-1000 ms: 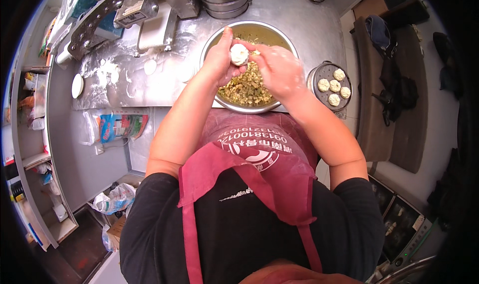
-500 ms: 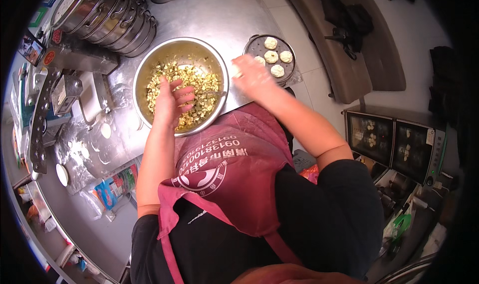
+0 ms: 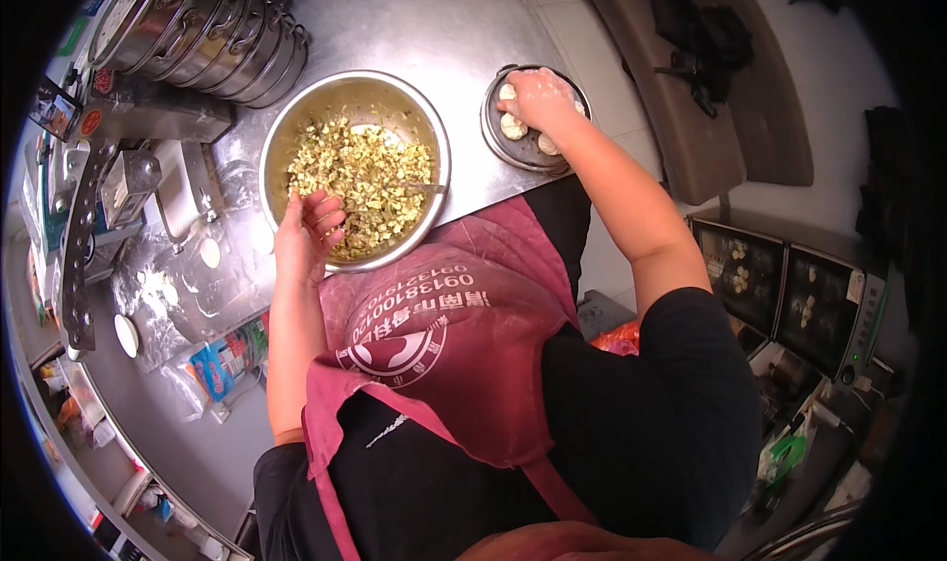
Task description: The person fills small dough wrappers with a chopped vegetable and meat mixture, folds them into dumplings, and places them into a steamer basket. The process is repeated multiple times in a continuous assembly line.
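Note:
A wide steel bowl of chopped yellow-and-green filling stands on the table in front of me. The handle of a utensil rests in it. My left hand hovers at the bowl's near left rim, fingers loosely curled and apart, holding nothing. My right hand reaches down over a round dark steamer tray at the right, fingers closed around a pleated white bun. Beside it sits another bun; the hand covers most of the others. One bun shows under the wrist.
Steel steamer pots are stacked at the far left. Flat dough rounds lie on the floured left part of the metal table. A brown bench and an oven-like cabinet stand to the right.
My right hand has moved from beside the bowl, away and right, over the tray. My left hand has drawn back a little toward the bowl's near left rim.

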### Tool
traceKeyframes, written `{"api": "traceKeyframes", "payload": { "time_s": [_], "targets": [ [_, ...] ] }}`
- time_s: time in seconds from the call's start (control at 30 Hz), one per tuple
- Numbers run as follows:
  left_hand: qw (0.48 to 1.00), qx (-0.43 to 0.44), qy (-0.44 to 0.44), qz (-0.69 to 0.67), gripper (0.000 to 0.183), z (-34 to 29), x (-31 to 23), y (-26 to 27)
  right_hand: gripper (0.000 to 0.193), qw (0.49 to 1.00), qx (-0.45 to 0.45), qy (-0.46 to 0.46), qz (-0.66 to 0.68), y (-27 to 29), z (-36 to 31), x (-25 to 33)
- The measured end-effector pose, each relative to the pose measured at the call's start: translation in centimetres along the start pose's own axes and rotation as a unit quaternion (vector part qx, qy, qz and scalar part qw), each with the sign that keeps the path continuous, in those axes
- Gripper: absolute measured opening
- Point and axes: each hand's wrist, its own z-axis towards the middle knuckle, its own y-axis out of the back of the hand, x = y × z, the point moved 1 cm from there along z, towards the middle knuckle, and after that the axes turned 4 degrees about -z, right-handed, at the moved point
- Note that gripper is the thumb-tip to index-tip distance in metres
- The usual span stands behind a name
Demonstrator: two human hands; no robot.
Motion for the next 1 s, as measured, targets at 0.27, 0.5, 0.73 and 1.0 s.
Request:
{"api": "traceKeyframes", "payload": {
  "time_s": [0.27, 0.5, 0.73, 1.0],
  "targets": [
    [1.0, 0.02, -0.018, -0.002, 0.041, 0.1, -0.9, -1.1, 0.035, 0.999, 0.02, 0.02, -0.026, -0.1, 0.1, 0.4],
    [1.0, 0.026, -0.017, -0.001, 0.041, -0.3, -0.6, -0.5, 0.033, 0.996, -0.076, -0.009, 0.044, 2.3, -2.6, -0.2],
    [0.999, 0.028, -0.016, -0.007, 0.041, 0.2, 0.1, 0.9, 0.034, 0.994, -0.084, 0.069, -0.005, -1.1, -5.8, 0.4],
    [0.999, 0.025, -0.02, 0.001, 0.033, -0.5, 0.3, 0.2, 0.04, 0.993, -0.068, 0.079, -0.057, -1.6, -5.5, 1.0]
  ]
}}
